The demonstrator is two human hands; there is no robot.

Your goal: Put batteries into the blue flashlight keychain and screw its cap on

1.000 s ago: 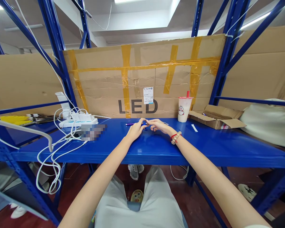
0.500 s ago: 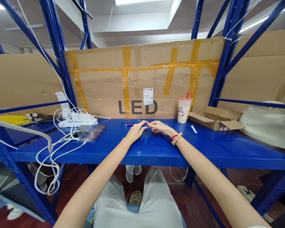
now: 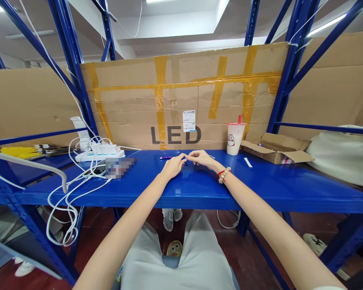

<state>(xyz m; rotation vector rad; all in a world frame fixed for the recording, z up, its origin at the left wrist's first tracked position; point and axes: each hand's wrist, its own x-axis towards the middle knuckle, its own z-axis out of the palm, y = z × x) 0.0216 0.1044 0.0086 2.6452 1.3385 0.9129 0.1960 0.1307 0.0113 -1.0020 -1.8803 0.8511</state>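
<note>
My left hand (image 3: 173, 166) rests low over the blue tabletop (image 3: 145, 183), its fingers closed around a slim blue piece (image 3: 185, 163), of which only a little shows; it looks like part of a pen. Fingertips of my right hand (image 3: 202, 158) meet those of my left, curled in a pinch. Whatever they pinch is too small or hidden to name. Just behind my left hand lies a thin purple-blue pen-like stick (image 3: 165, 158). A small pale thin item (image 3: 211, 157) peeks out behind my right hand.
A drink cup with a red straw (image 3: 234, 139) stands right of my hands, near a white paper strip (image 3: 247, 162) and an open cardboard box (image 3: 280, 151). At left are a power strip (image 3: 101, 154) and tangled white cables (image 3: 63, 209). A large cardboard sheet (image 3: 133, 108) closes off the back.
My right hand has lifted slightly, its fingers arching more above the tabletop. My left hand stays nearly in place. The camera view has shifted slightly.
</note>
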